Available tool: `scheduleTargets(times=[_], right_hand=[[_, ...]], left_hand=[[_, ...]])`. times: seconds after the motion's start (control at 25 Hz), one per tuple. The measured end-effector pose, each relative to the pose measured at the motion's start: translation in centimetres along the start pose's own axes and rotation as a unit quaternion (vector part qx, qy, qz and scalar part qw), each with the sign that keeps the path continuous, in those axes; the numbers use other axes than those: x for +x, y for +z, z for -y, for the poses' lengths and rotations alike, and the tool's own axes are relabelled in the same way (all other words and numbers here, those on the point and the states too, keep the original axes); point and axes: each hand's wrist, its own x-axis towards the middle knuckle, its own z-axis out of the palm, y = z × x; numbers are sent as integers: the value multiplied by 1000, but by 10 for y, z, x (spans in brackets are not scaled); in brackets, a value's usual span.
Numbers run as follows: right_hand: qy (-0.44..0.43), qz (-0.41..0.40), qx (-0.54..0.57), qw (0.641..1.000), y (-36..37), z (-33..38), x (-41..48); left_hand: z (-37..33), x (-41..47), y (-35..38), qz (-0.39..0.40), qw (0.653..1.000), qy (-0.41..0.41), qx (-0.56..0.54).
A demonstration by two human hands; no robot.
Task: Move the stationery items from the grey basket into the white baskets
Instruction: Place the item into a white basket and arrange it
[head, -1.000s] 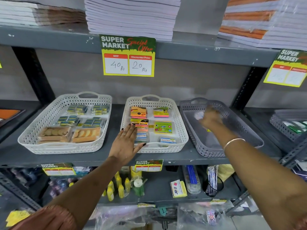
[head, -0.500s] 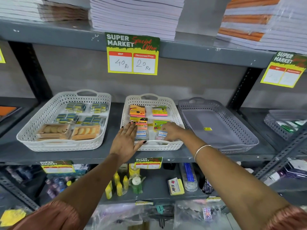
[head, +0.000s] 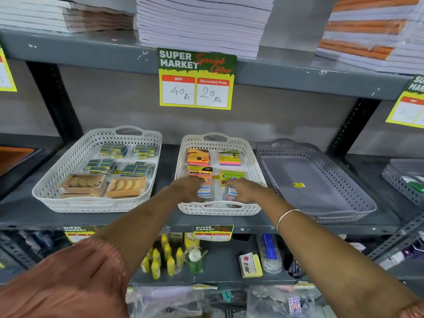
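From my remote view, the grey basket (head: 358, 180) on the shelf (head: 169, 161) looks emptied; only a small yellow sticker (head: 298, 185) shows on its floor. I judge the moving nearly done, with only tidying left.

There are two white baskets. The left white basket (head: 75, 154) holds four packs of small dark boxes and two orange trays. The middle white basket (head: 250, 152) holds about six packets of sticky notes and labels.

My left hand (head: 188, 188) and right hand (head: 246, 190) rest over its front packets, fingers loosely curled; I cannot tell whether either grip pinches anything.
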Motion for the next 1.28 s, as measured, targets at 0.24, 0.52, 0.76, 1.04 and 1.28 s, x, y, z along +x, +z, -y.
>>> scheduleTargets(times=[0.24, 0.52, 0.76, 1.04, 1.28], right_hand=[[15, 28, -36, 999, 0, -1, 1], [4, 31, 82, 996, -25, -3, 3], [43, -35, 58, 997, -36, -32, 48], [29, 10, -34, 999, -10, -43, 82], [29, 27, -49, 998, -9, -49, 93]], left_hand=[[-34, -8, -17, 33, 991, 9, -127], [6, 23, 4, -19, 998, 58, 3], [15, 63, -21, -103, 994, 41, 2], [33, 108, 1, -18, 995, 57, 75], [34, 116, 1, -10, 995, 59, 81]])
